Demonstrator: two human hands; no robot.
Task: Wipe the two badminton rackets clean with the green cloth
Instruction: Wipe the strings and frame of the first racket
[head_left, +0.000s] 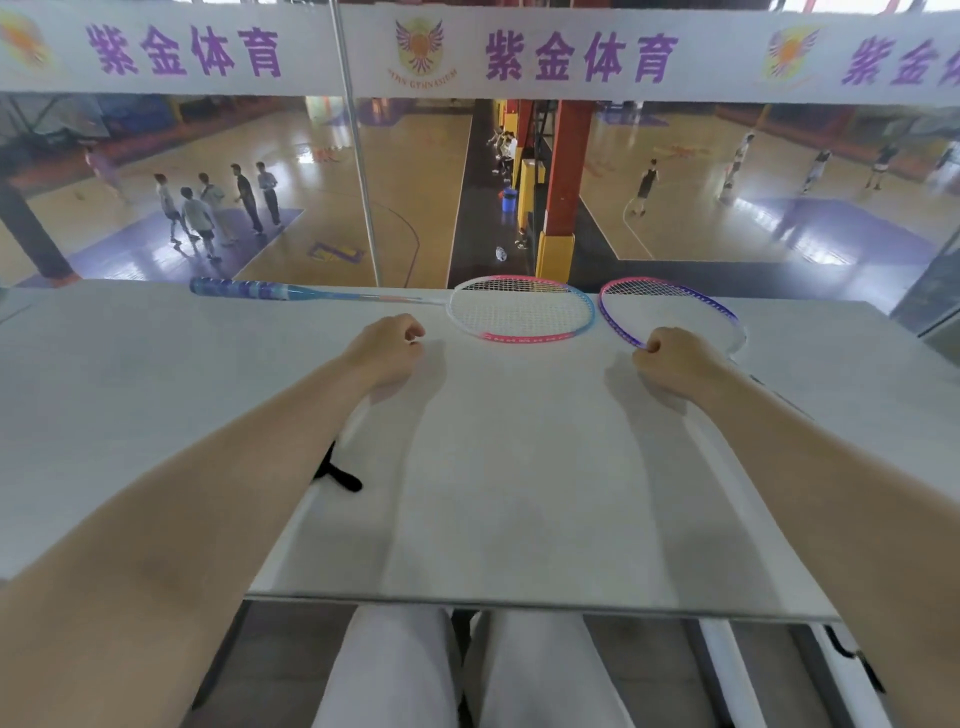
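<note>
1. two bare forearms reach out over a flat white tabletop (519, 467), and both hands sit curled into loose fists on it.
2. the left hand (387, 353) rests knuckles-down on the table, fingers tucked under; whether anything sits inside those fingers cannot be told from here.
3. the right hand (670, 361) is curled the same way, and its fingertips sit right at the near rim of a racket head; whether it actually pinches the frame or only touches it cannot be told.
4. that one is the badminton racket with the pink and purple frame and white strings (670, 306), lying flat at the far right of the table, its head just beyond the right hand, the lower part of the frame hidden behind the hand.
5. just to its left lies the second badminton racket, white, pink and light blue in the frame (519, 312), flat on the table, heads almost touching but with a small gap between them.
6. its thin shaft runs away to the left along the far edge to a blue-wrapped grip (239, 288), well beyond the left hand.
7. this second racket head lies between the two hands and a little farther out, nearer the left hand's knuckles than the right's.
8. a short black strap (337, 473) peeks out beside the left forearm on the table.
9. white-trousered knees (467, 670) show below the near table edge.
10. past the table, a glass pane looks down on wooden sports courts (415, 171) with people standing about.
</note>
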